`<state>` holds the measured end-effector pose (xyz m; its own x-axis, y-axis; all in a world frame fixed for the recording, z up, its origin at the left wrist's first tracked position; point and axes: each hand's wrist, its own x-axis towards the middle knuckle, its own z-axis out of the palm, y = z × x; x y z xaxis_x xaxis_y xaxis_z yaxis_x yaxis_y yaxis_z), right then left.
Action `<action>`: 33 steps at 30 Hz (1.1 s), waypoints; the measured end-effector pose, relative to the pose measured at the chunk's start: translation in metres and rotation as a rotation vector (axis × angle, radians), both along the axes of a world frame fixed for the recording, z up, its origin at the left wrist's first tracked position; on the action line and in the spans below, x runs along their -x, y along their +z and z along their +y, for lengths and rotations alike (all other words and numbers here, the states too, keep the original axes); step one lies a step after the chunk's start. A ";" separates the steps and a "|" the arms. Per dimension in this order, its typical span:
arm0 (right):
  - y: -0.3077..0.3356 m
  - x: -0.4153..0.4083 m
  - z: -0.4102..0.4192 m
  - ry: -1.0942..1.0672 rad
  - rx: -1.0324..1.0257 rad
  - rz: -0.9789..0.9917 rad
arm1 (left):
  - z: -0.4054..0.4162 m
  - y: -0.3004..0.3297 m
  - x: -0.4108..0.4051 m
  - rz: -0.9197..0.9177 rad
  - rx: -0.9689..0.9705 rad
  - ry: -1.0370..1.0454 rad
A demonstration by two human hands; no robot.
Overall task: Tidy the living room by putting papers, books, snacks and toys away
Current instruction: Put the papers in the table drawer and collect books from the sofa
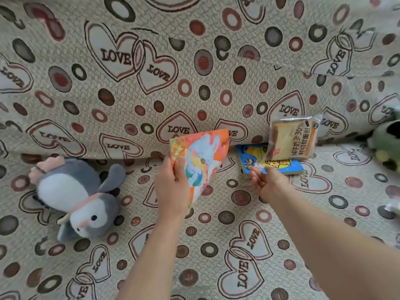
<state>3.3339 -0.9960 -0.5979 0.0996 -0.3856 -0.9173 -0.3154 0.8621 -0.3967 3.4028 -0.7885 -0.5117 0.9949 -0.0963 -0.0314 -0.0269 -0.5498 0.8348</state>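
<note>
Surface: we see a sofa cover (216, 87) (hearts, "LOVE") | left hand (171, 187) grips orange picture book (205, 156) | right hand (266, 180) relaxed, fingertips at blue book (255, 161) | bread packet (292, 139) leaning on it

Sofa cover (216, 230) beige, heart-and-ring print; plush penguin (73, 195) grey-white; booklet (205, 156) orange; book (279, 164) blue-yellow.

A snack pack (292, 139) leans on a book (270, 162), plush toy (73, 195) far left.

"LOVE" in hearts on sofa cover (116, 57); bread packet (292, 139) reads "纯牛奶≥30% 鲜切软面包"
</note>
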 end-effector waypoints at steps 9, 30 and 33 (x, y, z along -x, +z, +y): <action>0.002 0.007 -0.025 0.087 0.124 0.048 | 0.006 -0.012 -0.017 0.409 0.080 -0.106; 0.086 0.090 0.117 0.239 0.036 -0.269 | 0.021 -0.008 0.058 0.996 0.546 0.139; 0.097 0.098 0.126 0.228 0.103 -0.237 | 0.024 -0.003 0.066 0.981 0.549 0.087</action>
